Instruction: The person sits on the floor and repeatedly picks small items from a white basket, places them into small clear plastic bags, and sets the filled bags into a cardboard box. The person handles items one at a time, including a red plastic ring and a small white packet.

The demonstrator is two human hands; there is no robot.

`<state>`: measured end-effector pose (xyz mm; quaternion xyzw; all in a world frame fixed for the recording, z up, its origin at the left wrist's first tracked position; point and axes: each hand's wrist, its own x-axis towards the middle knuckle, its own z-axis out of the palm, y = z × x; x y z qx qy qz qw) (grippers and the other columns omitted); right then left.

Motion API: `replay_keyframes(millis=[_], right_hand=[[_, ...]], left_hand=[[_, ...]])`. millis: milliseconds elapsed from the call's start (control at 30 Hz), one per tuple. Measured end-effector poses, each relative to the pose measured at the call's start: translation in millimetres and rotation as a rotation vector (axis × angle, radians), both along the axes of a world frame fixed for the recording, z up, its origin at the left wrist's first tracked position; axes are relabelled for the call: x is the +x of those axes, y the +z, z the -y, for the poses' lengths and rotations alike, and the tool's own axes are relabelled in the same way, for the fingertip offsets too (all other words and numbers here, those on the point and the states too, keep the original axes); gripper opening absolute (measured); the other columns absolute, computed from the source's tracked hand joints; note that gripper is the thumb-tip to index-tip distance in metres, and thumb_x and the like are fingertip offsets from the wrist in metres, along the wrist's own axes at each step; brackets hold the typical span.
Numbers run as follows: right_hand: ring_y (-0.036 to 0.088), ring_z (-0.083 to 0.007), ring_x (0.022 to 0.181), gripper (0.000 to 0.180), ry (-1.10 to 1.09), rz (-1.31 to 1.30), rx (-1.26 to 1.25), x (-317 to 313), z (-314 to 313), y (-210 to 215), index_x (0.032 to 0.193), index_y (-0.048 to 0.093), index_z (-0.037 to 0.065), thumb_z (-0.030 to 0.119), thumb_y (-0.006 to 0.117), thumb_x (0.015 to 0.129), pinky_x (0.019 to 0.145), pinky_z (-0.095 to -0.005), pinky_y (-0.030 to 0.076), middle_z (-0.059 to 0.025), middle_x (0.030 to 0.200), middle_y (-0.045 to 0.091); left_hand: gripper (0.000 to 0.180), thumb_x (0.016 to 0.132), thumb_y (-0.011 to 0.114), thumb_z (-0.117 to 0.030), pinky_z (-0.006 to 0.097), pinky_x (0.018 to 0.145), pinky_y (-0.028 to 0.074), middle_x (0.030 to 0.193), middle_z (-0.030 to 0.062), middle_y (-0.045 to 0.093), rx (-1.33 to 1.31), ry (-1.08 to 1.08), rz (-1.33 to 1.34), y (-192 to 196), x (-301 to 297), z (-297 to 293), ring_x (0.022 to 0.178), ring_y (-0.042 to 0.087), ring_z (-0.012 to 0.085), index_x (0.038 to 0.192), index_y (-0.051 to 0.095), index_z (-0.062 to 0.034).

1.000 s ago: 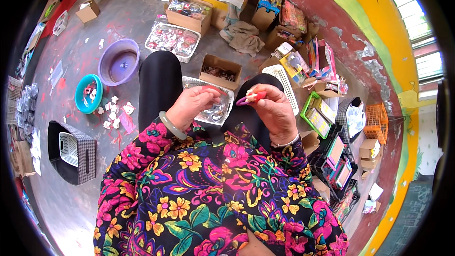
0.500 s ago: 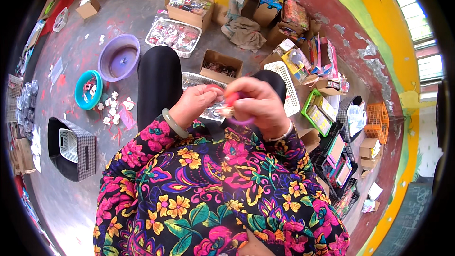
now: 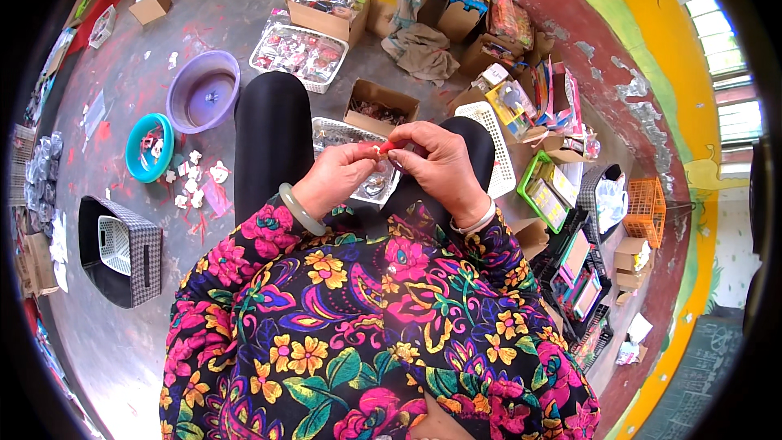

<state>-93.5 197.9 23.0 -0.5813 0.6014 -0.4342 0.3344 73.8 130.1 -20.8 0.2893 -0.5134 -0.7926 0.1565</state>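
Above my lap, both hands meet at a small red piece (image 3: 386, 147) with a bit of white on it; its exact kind is too small to make out. My left hand (image 3: 336, 178) is closed, thumb and fingertips pinching the piece's left side. From the other side my right hand (image 3: 446, 169) pinches its red end, also closed. Just beneath the hands, between my knees, lies a white basket (image 3: 326, 132) holding small clear-wrapped items. Behind it stands an open cardboard box (image 3: 383, 96) with dark reddish contents.
To the left are a purple basin (image 3: 181, 94), a teal basin (image 3: 132, 147) and a checked fabric bin (image 3: 145, 269), with white pieces (image 3: 191, 179) scattered nearby. A filled white basket (image 3: 300, 73) sits ahead. Rightward are another white basket (image 3: 491, 143), a green tray (image 3: 529, 175) and black crates (image 3: 574, 277).
My right hand has come down and turned, uncurling somewhat, and its fingertips now meet the left hand's at the red piece. The left hand has shifted only slightly.
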Motion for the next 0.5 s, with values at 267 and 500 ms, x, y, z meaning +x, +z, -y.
replay_keyframes(millis=[267,500], right_hand=[[0.057,-0.0098,0.070,0.013,0.118,0.113,0.174,-9,4,7,0.087,0.061,-0.001,0.000,0.059,0.075,0.060,-0.0246,0.045,-0.0076,0.077,0.060],[0.053,-0.0056,0.064,0.012,0.153,0.026,0.202,-7,8,11,0.088,0.059,0.000,0.000,0.058,0.076,0.056,-0.0210,0.043,-0.0022,0.073,0.058]], left_hand=[[0.027,0.086,0.052,-0.008,0.018,0.075,0.042,0.095,-0.0004,0.060,0.039,-0.050,0.047,6,0,2,0.085,0.052,0.0041,0.111,0.057,0.0013],[0.029,0.085,0.055,-0.006,0.020,0.079,0.043,0.097,0.0014,0.061,0.007,-0.123,0.025,-4,1,1,0.089,0.054,0.0061,0.113,0.056,0.0012]])
